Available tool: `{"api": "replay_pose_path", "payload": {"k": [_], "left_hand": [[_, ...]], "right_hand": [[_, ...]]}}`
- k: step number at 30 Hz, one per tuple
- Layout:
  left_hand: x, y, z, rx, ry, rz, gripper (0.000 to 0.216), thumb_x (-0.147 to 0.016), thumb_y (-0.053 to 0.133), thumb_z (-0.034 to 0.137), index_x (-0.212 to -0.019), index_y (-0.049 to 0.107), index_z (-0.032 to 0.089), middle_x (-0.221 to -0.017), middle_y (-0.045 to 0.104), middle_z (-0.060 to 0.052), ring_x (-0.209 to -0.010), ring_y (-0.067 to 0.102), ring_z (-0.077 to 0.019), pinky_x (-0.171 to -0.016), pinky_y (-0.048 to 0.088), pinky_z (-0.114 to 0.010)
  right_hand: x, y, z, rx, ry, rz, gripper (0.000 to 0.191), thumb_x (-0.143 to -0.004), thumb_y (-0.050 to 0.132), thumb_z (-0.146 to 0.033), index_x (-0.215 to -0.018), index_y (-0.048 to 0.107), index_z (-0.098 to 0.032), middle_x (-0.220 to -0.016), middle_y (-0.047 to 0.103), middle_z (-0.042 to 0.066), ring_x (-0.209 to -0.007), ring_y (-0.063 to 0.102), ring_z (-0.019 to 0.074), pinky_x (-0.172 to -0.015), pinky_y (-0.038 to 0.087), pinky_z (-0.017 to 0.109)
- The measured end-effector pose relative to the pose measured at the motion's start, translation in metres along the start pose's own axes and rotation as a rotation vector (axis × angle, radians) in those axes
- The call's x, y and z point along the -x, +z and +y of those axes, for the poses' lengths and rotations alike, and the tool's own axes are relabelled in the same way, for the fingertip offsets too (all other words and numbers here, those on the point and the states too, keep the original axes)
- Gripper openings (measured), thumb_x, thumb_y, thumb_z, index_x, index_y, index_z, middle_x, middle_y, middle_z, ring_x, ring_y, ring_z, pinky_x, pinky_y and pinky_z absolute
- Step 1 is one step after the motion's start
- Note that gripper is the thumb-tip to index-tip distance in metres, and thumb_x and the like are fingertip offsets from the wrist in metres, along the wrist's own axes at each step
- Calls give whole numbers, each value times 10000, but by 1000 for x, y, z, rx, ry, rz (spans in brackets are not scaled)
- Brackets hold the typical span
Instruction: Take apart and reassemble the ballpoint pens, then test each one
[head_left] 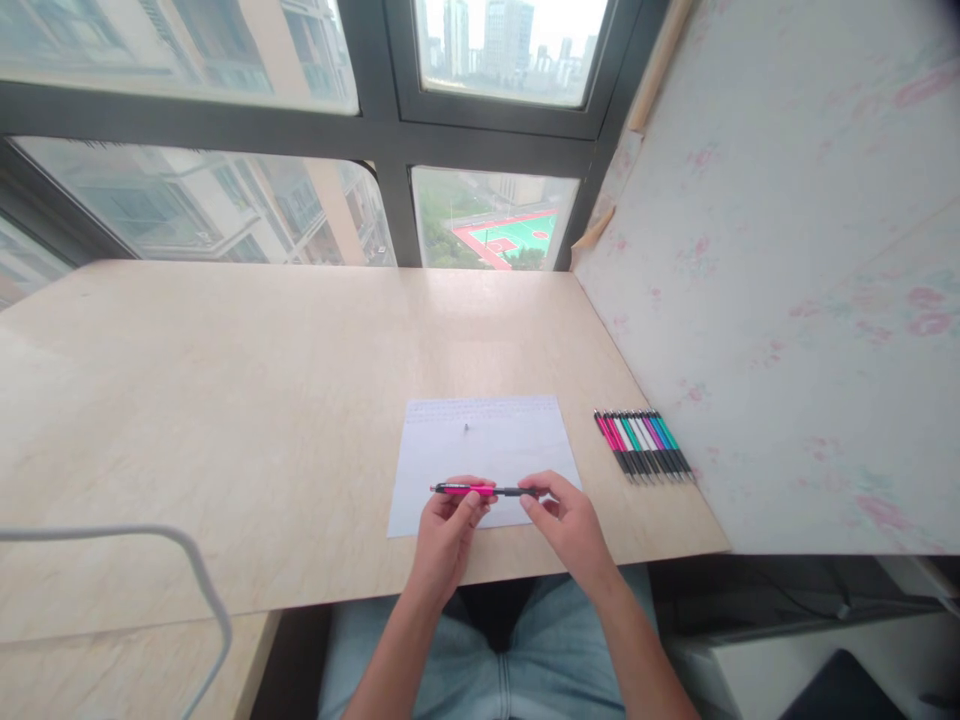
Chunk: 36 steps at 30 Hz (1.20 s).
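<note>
My left hand (448,528) and my right hand (568,520) hold a pink and black pen (484,490) level between them, just above the near edge of a white sheet of paper (486,445). The left fingers pinch the pink end, the right fingers pinch the black tip end. The sheet lies flat on the light wooden desk (262,420) and has faint writing along its top edge.
A row of several coloured pens (645,444) lies on the desk right of the sheet, close to a flowered wall panel (787,280). Large windows (300,210) run behind the desk. A thin white wire frame (199,570) curves at lower left.
</note>
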<state>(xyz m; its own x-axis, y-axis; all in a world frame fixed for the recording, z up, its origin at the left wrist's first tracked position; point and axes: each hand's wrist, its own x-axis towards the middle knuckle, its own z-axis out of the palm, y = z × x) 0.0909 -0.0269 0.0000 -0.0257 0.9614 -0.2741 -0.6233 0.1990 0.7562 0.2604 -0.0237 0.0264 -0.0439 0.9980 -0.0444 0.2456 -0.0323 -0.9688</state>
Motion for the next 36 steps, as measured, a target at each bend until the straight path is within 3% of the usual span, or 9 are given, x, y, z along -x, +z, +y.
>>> {"api": "replay_pose_path", "payload": {"k": [11, 17, 23, 29, 36], "left_hand": [[-7, 23, 0, 19, -19, 89, 227, -752, 776, 289, -917, 712, 146, -897, 716, -60, -833, 681, -156, -793, 518, -267], [-8, 23, -1, 51, -27, 82, 225, -756, 777, 280, -925, 706, 149, -890, 715, -54, -834, 683, -147, -765, 519, -242], [-6, 20, -1, 81, -12, 109, 231, -746, 785, 276, -926, 705, 156, -903, 713, -46, -831, 685, -143, -770, 526, -244], [-9, 13, 0, 102, -11, 107, 235, -747, 788, 267, -934, 705, 151, -914, 716, -52, -817, 690, -139, -744, 536, -226], [-10, 4, 2, 275, -28, 114, 232, -721, 809, 246, -910, 705, 160, -847, 716, -29, -747, 674, -100, -695, 549, -189]], "right_hand": [[-22, 10, 4, -183, 95, 32, 220, -812, 664, -371, -934, 696, -191, -895, 721, 55, -844, 662, 209, -728, 513, 315], [-26, 12, 2, -109, 41, 47, 212, -828, 649, -389, -880, 681, -186, -853, 707, 51, -776, 655, 193, -673, 507, 300], [-18, 13, 22, -47, -59, 104, 360, -813, 671, -343, -1136, 614, -194, -964, 675, 67, -825, 646, 194, -725, 531, 319], [-17, 15, 44, -39, -108, 132, 332, -841, 635, -335, -1138, 605, -189, -884, 682, 57, -843, 655, 205, -781, 536, 346], [-41, 19, 25, 212, -150, 165, 231, -878, 569, -323, -1030, 673, -183, -912, 698, 80, -764, 640, 192, -683, 528, 329]]}}
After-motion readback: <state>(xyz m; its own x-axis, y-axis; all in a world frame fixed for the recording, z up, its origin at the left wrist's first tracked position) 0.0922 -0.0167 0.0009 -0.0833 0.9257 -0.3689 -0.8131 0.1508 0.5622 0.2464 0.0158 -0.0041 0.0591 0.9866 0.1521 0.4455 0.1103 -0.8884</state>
